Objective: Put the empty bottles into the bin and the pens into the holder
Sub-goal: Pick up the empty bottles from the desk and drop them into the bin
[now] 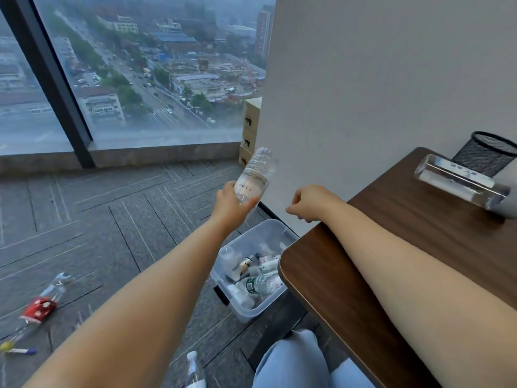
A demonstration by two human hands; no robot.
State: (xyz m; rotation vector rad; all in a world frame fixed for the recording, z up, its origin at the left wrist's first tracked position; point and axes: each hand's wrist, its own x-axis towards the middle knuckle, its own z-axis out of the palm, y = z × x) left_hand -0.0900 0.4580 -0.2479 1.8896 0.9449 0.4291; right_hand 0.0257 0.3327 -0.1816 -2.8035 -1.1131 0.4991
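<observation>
My left hand grips a clear empty bottle, held tilted in the air above the far end of the clear plastic bin. The bin stands on the carpet beside the desk and holds several empty bottles. My right hand hovers past the desk's corner, fingers curled with nothing in them. A black mesh pen holder stands at the desk's far right. In front of it a clear bottle lies on its side. On the floor at left lie a red-labelled bottle and a blue pen.
The brown desk fills the right side, with my right forearm resting on it. A grey wall rises behind it. Stacked cardboard boxes stand by the window. Another bottle lies near my knee at the bottom edge.
</observation>
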